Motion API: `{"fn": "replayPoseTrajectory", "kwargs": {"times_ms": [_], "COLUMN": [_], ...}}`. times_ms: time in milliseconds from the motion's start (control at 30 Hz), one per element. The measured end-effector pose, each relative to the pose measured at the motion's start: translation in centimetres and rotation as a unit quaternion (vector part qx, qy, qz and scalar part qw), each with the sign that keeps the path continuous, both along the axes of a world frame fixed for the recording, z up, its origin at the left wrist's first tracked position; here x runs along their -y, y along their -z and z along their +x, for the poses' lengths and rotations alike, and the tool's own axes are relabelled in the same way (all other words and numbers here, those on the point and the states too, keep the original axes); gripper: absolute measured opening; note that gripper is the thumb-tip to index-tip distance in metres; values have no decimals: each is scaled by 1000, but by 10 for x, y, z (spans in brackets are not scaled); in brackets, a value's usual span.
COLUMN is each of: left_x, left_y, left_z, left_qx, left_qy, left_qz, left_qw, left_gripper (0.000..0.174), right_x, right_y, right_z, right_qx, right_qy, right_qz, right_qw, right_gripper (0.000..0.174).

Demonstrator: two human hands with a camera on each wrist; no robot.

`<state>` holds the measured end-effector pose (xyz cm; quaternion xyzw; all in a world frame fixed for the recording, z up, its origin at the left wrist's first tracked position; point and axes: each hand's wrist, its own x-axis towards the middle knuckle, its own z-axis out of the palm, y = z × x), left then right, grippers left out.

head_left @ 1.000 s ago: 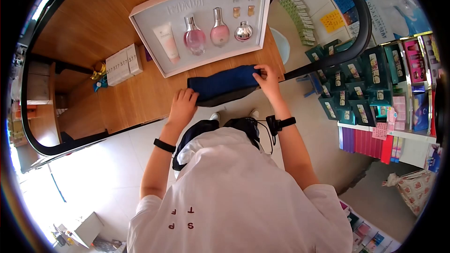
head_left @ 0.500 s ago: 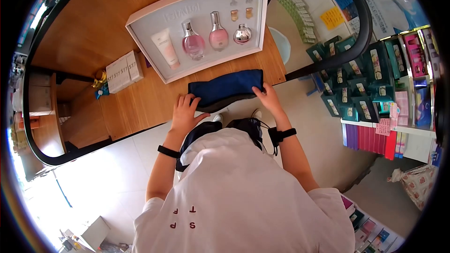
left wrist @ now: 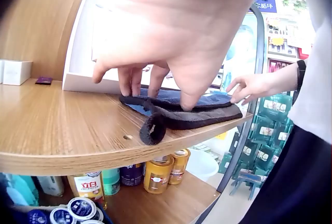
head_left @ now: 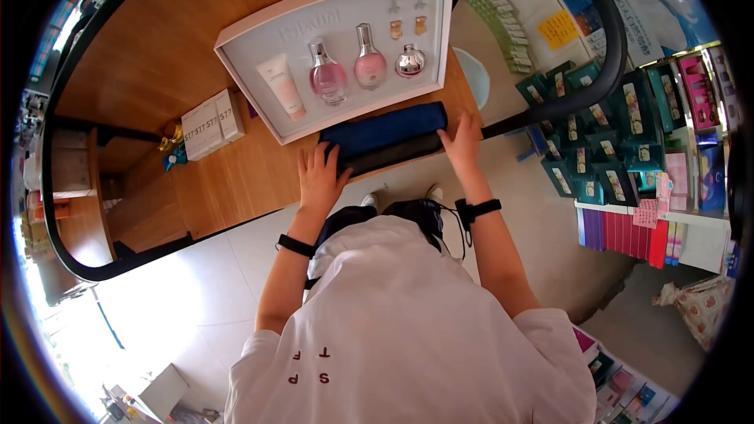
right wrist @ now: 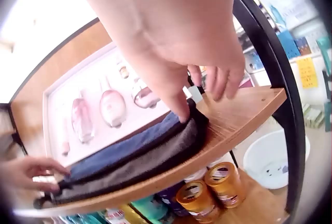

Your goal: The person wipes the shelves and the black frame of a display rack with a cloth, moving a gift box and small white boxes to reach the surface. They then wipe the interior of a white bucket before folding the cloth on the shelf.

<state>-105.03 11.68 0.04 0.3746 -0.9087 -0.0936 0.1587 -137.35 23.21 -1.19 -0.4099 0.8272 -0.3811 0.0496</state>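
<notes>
A folded cloth (head_left: 385, 130), blue on one part and dark grey on the other with a black edging, lies along the front of the wooden shelf (head_left: 228, 180). My left hand (head_left: 318, 184) is over its left end, fingers spread and fingertips touching the fabric. In the left wrist view the thumb points down onto the fold, and one black-edged corner curls up into a loop. At the opposite end, my right hand (head_left: 463, 145) has its thumb pressed on the cloth, while the other fingers stand off to the side over bare wood.
Behind the cloth, a pale gift box (head_left: 330, 78) of pink bottles and a tube leans back. White cartons (head_left: 212, 126) stand to the left. A black metal frame (head_left: 550, 110) curves past on the right. Gold-coloured cans (left wrist: 158, 174) sit on the lower shelf.
The cloth has moved back onto the shelf and now lies as a narrower strip, with more grey showing at the front. Both hands have followed, and the left fingers have spread.
</notes>
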Motion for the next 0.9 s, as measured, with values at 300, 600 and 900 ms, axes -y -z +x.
{"fn": "replayPoseTrajectory", "kwargs": {"times_ms": [300,600,900], "left_x": [19,34,12], "left_y": [-10,-17,-7], "left_z": [-4,-4,20], "left_qx": [-3,-54,-70], "left_qy": [81,97,147], "left_qz": [-50,-81,-72], "left_qw": [995,991,984], "left_gripper": [36,20,22], "right_x": [0,12,-27], "right_y": [-16,-52,-43], "right_z": [8,5,15], "right_qx": [-162,-157,-127], "right_qy": [-161,-168,-221], "right_qz": [60,-39,-6], "right_qw": [972,972,967], "right_gripper": [27,10,12]}}
